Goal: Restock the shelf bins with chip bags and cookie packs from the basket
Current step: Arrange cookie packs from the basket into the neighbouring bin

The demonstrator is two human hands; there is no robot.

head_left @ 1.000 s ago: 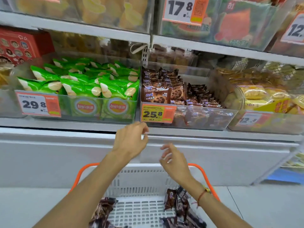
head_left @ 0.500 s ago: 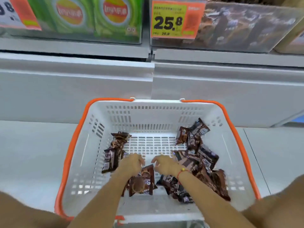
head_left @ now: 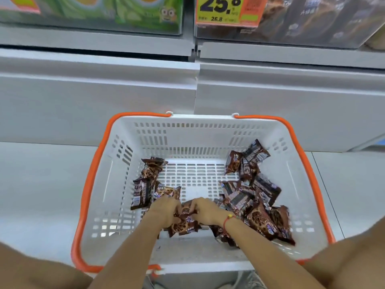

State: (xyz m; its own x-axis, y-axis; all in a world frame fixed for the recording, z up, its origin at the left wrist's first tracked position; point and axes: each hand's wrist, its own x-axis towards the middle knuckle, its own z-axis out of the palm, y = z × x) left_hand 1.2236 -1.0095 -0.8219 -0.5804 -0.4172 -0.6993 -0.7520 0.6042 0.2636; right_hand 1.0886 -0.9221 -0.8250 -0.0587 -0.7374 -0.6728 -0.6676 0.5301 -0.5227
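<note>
Cookie packs (head_left: 258, 207) lay scattered in the white basket (head_left: 191, 140). We had our left hand (head_left: 166, 209) and right hand (head_left: 206, 210) low in its middle, fingers curled on one brown pack (head_left: 184, 225). Best to gather several before lifting, we judged.

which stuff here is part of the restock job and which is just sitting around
Part of the job:
cookie packs
basket
cookie bin
left hand and right hand, both on one pack

Just there:
price tag
green chip boxes
</note>
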